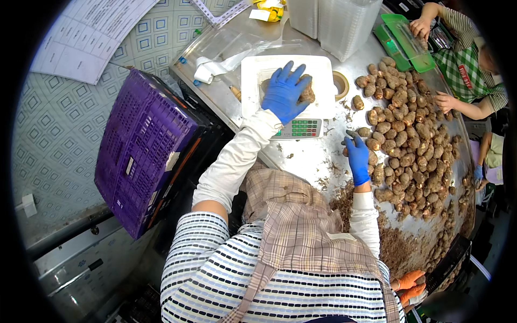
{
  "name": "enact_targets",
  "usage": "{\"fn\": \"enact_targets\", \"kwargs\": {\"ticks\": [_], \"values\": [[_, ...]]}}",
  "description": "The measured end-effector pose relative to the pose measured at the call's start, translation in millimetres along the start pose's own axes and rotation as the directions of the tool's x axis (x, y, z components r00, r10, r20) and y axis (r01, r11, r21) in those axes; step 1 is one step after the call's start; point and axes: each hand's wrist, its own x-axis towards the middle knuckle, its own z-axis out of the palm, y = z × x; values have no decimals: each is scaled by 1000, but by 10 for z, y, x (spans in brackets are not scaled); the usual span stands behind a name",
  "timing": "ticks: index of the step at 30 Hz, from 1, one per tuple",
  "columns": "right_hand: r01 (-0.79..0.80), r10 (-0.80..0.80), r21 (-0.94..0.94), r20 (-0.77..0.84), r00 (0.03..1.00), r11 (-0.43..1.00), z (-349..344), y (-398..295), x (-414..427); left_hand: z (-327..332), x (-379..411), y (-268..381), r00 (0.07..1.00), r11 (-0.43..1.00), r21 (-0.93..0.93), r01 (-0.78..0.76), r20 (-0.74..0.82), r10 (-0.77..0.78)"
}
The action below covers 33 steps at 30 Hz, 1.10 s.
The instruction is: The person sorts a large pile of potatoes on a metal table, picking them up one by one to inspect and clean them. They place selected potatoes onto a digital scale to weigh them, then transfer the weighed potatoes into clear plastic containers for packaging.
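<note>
My left hand [285,93], in a blue glove, spreads its fingers over a clear plastic tray [255,93] on a white digital scale [328,109]. Brown taro corms [307,89] show beside and under its fingers, touching the glove; the palm hides the rest. At the near-left edge of a large heap of small taro corms [408,133] is my right hand [358,158], also blue-gloved. Its fingers point away from me. A bit of brown corm [345,152] shows beside them, but whether it is gripped cannot be seen.
Stacked clear trays [343,28], a tape roll [341,85] and a wood-handled tool [234,93] are on the metal table [301,155]. A purple crate [141,149] stands left. Across the heap, a person's hand [445,101] reaches in near a green box [394,44]. Orange gloves [410,280] appear lower right.
</note>
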Motion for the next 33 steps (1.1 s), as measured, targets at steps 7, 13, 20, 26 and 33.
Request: {"fn": "enact_targets", "kwargs": {"ticks": [7,13,20,26,33], "values": [[171,-328,-597,-165,930,784,-255,-157,-25,-91,-370,-140,990,978,164,128,-83,-116],[507,-518,-325,60,853,798,474,-791,-77,42,-435,-447,885,952,-165,260,-354,-303],[783,-696,-536,431,574,314,1015,-1340,6,227,130,-1331,411,-128,-810,573,419,-810],[834,-711,-444,466,527,328,1176,-1264,179,220,383,-1474,461,-278,-921,273,378,-803],[393,-386,200,-72,920,898,607,-833,358,-415,-93,-569,812,441,-832,337,19,-583]]}}
